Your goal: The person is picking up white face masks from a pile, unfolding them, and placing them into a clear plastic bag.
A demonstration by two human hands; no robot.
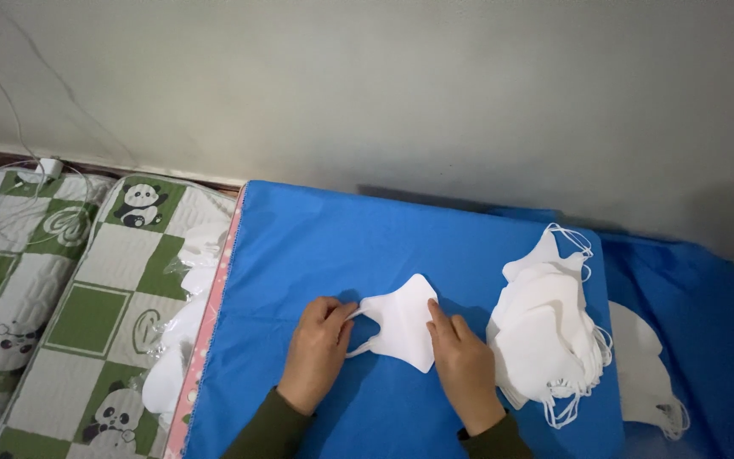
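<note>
Blue cloth (316,238) over the work surface, pink edge strip (211,323) on its left. Mask pile (547,331) at right, w/ more masks (647,374) just beyond. Panda quilt (61,297), green/white checks, far left. Clear bags (182,319) on quilt edge. Charger (47,167) & cables (10,223) by grey wall (401,85).

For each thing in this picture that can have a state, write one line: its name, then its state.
Single white mask: folded flat on the blue cloth, ear loop out to the left.
Left hand: fingers pinching the mask's ear loop.
Right hand: pressing down on the mask's right edge.
Mask pile: stacked loosely, loops hanging out.
Blue cloth: spread flat.
Bagged masks: lying on the panda mat.
</note>
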